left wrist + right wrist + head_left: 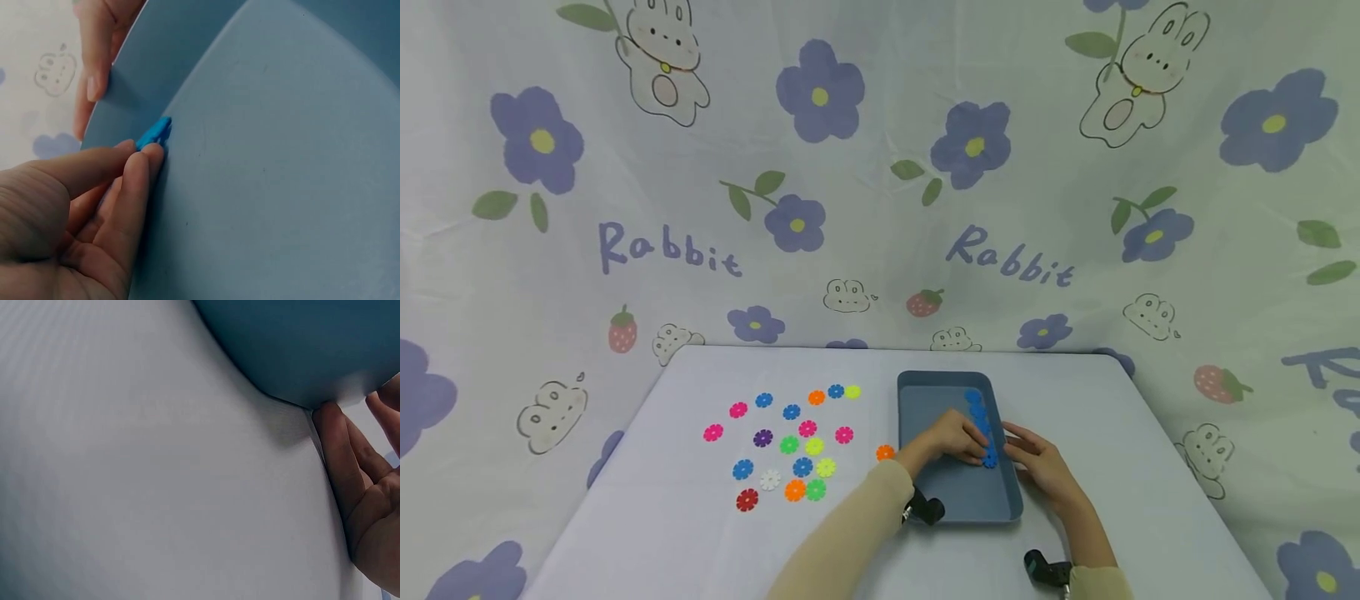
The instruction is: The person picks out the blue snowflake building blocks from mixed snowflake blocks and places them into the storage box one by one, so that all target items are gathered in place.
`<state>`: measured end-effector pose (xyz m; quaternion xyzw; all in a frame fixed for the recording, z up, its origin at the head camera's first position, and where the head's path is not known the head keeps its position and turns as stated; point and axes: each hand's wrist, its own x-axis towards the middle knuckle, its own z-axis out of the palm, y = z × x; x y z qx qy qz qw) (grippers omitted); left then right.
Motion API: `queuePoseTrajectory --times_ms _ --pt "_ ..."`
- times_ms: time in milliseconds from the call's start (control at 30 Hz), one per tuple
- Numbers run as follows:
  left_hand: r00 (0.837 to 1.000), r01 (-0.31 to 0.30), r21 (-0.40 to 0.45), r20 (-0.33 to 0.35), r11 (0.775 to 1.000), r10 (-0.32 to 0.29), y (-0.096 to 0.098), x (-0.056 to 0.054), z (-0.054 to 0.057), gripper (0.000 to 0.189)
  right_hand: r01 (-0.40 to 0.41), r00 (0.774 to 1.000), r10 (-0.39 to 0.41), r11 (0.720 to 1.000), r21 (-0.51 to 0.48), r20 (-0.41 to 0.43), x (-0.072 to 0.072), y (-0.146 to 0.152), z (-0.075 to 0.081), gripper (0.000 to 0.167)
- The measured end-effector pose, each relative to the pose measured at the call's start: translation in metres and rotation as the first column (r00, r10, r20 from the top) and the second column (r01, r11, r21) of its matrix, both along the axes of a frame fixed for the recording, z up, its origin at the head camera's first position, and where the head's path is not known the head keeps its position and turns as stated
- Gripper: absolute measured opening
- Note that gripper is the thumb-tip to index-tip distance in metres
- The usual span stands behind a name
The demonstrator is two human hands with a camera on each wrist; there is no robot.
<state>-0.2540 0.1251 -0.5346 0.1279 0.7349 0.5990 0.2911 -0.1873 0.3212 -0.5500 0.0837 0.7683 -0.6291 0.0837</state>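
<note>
While the left hand (955, 435) pinches a blue disc (155, 132) low beside the inner wall (162, 56) of the tray (955, 497), the likeliest trouble is a slip: the disc looks thin and is held near its edge, so a loose fingertip could let it land askew. The knuckles might also nudge the blue row (977, 411) just beyond that hand. The right hand (1037, 462), fingers nearly straight, touches the tray's outer side; too hard a push there could shift tray and row together.

One tray lies under the left hand. In it at least four blue discs seem to show, but that hand covers part of the row, so the full number cannot be told. On the table (647, 533), left of the left hand, are twenty loose discs (789, 445): five blue (763, 400), four pink (844, 435), three orange (795, 490), three yellow (826, 467), two green (816, 490), one purple (763, 437), one white (771, 479), one dark red (747, 499).
</note>
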Motion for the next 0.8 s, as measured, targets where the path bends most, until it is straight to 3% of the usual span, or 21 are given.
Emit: queuePoseTrajectory --times_ms 267,500,800 --pt "0.999 0.001 -0.062 -0.048 0.998 -0.004 0.003 0.002 0.002 0.008 0.004 1.0 -0.004 1.0 -0.022 -0.005 -0.001 0.0 -0.002 0.053" --pt "0.995 0.03 -0.158 -0.093 0.987 -0.045 0.003 0.006 0.01 0.007 0.0 1.0 0.0 1.0 -0.019 -0.002 0.0 0.001 -0.001 0.054" --pt "0.996 0.037 -0.146 -0.07 0.989 -0.048 -0.001 0.005 0.015 0.006 -0.005 1.0 0.005 1.0 -0.017 0.0 -0.002 0.002 -0.001 0.054"
